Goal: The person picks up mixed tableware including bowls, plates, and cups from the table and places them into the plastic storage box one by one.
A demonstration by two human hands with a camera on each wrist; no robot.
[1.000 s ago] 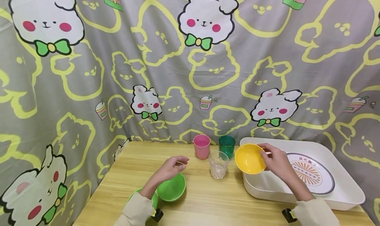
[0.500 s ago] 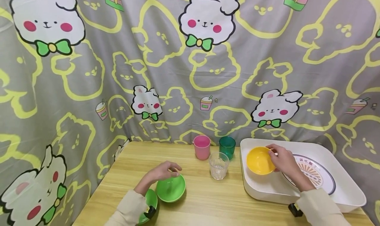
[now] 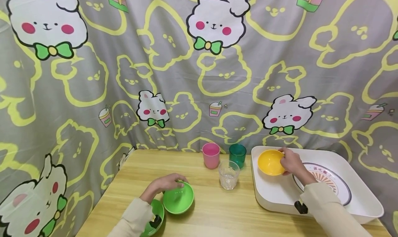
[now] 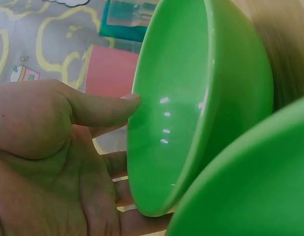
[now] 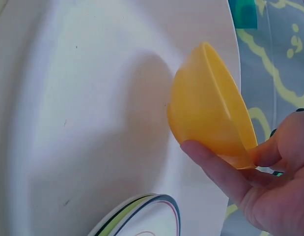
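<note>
In the head view my right hand (image 3: 294, 163) holds a small yellow bowl (image 3: 269, 162) by its right rim, over the left part of a white tray (image 3: 264, 199). The right wrist view shows the yellow bowl (image 5: 206, 108) tilted between thumb and fingers, its shadow on the tray. My left hand (image 3: 168, 182) is at the far-left rim of a green bowl (image 3: 180, 199). In the left wrist view, the thumb lies at this green bowl's (image 4: 176, 98) rim and the fingers pass behind its outside. A second green bowl (image 3: 157, 218) sits nearer, partly hidden by the left sleeve.
An oval patterned plate (image 3: 337, 185) lies in the tray's right part; the right wrist view shows a green edge under the plate (image 5: 152, 216). A pink cup (image 3: 211, 156), a teal cup (image 3: 237, 156) and a clear cup (image 3: 229, 176) stand mid-table before a patterned curtain (image 3: 186, 74).
My right hand has carried the yellow bowl rightward from the tray's left edge to over its inside. My left hand has come down and left to the green bowl's rim.
</note>
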